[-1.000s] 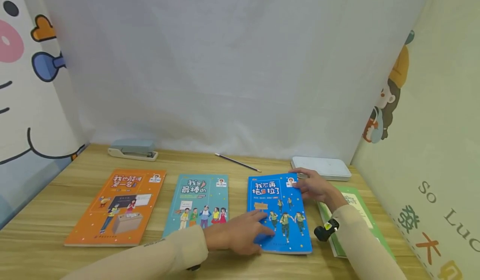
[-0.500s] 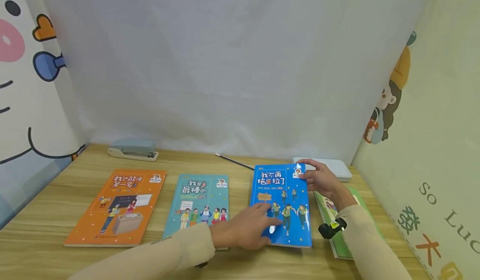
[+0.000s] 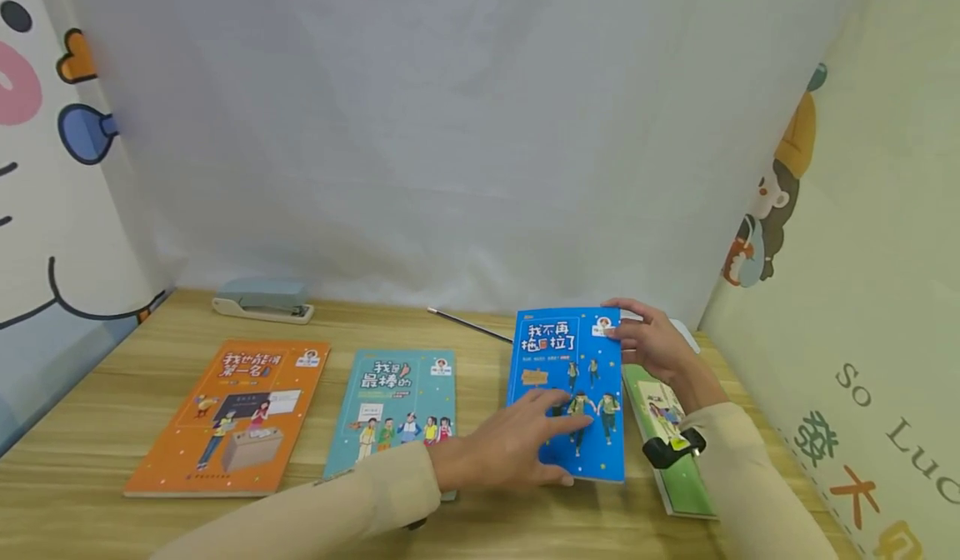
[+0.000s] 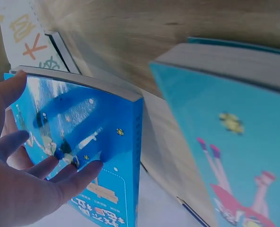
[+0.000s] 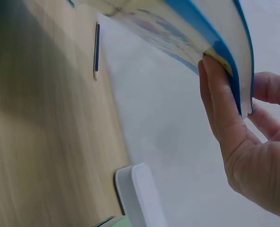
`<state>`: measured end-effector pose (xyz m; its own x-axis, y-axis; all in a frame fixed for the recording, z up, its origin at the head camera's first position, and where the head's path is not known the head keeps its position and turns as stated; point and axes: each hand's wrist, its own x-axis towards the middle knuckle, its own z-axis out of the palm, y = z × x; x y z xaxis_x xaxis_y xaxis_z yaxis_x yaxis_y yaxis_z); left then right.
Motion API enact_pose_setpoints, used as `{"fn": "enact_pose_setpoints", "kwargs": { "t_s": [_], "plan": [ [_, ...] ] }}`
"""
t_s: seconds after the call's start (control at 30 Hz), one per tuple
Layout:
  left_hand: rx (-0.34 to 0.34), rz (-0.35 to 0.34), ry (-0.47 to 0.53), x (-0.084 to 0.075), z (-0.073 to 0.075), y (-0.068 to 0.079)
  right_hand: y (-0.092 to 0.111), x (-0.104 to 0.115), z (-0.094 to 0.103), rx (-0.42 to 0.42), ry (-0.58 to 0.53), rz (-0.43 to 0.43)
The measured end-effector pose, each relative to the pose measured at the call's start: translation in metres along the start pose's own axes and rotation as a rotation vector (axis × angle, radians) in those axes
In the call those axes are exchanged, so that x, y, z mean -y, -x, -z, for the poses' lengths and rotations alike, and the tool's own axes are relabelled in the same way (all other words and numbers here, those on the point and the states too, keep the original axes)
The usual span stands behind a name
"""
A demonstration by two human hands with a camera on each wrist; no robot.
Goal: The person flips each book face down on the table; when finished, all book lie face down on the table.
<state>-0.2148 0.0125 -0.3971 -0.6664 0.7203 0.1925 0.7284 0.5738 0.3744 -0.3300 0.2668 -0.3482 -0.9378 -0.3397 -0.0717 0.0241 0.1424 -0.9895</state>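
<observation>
Blue book (image 3: pixel 558 364) off the table (image 3: pixel 75 468): right hand (image 3: pixel 658 347) pinches its upper right edge; left hand (image 3: pixel 513 443), loosely spread, at the lower cover, contact unclear. Looks like a lifting step; next move probably calls for steady left support.

Head cam: soft, dimmish light. L wrist: glare & streaky shadows on blue book (image 4: pixel 80 111); teal book (image 4: pixel 191 99) beside it blurry. R wrist: dk shadow on table (image 5: pixel 45 142), left of blue book.
</observation>
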Motion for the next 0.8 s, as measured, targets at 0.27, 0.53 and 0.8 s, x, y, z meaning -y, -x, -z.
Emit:
{"fn": "enact_pose_setpoints", "kwargs": {
  "t_s": [0.27,0.53,0.8],
  "plan": [
    [-0.107,-0.014,-0.082,-0.014,0.0,-0.011,0.005,0.017,-0.008,-0.067,0.073,-0.008],
    [-0.213,0.011,-0.157,-0.025,-0.004,-0.017,0.009,0.024,-0.014,-0.096,0.076,-0.007],
    [-0.205,0.023,-0.192,-0.034,-0.008,-0.023,0.012,0.03,-0.02,-0.135,0.095,-0.038]
  ]
}}
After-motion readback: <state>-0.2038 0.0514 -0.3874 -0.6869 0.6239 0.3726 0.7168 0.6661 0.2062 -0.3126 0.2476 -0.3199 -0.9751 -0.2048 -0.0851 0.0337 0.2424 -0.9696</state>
